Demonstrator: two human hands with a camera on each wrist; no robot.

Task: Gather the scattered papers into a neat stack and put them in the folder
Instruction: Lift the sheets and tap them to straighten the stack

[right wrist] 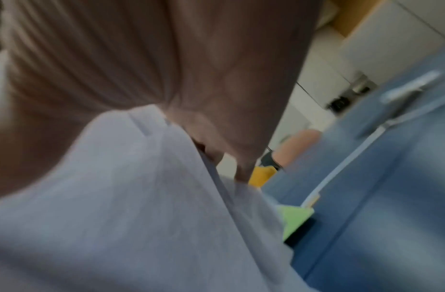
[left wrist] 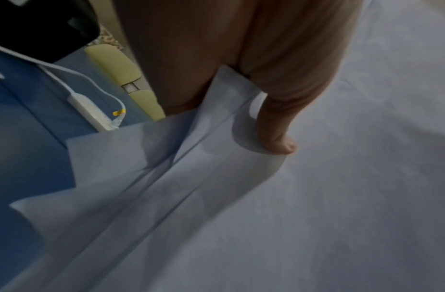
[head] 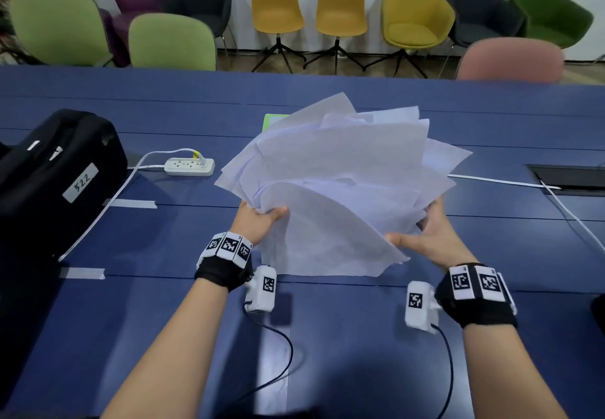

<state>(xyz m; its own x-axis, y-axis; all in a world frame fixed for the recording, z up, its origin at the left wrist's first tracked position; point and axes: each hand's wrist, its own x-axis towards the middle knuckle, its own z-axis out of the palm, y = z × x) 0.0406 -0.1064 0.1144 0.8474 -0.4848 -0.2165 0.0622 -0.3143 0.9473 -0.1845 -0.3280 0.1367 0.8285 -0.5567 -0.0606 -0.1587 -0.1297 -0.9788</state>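
Meeting room, blue table (head: 327, 336) fills lower two thirds of head view, row of chairs (head: 276, 2) in green, purple, black, yellow, pink along the top edge. Big black bag (head: 49, 182) at left edge, white label on it. Papers (head: 334, 186) at frame center, a loose fanned bunch of white sheets, edges uneven, held up off the table between both hands; lowest corner hangs close to the tabletop. Green folder (head: 273, 120) just behind the papers, upper center, mostly hidden, only a corner shows. White power strip (head: 190, 166) left of center, cable running down-left past the bag; another white cable at right edge. Left hand (head: 257, 222) grips the bunch's lower left edge, thumb on top, fingers under; left wrist view shows the thumb pressed on the top sheet. Right hand (head: 429, 235) holds the lower right edge, thumb on top, fingers behind the sheets; right wrist view blurred. Both wrists wear black bands with marker tags.
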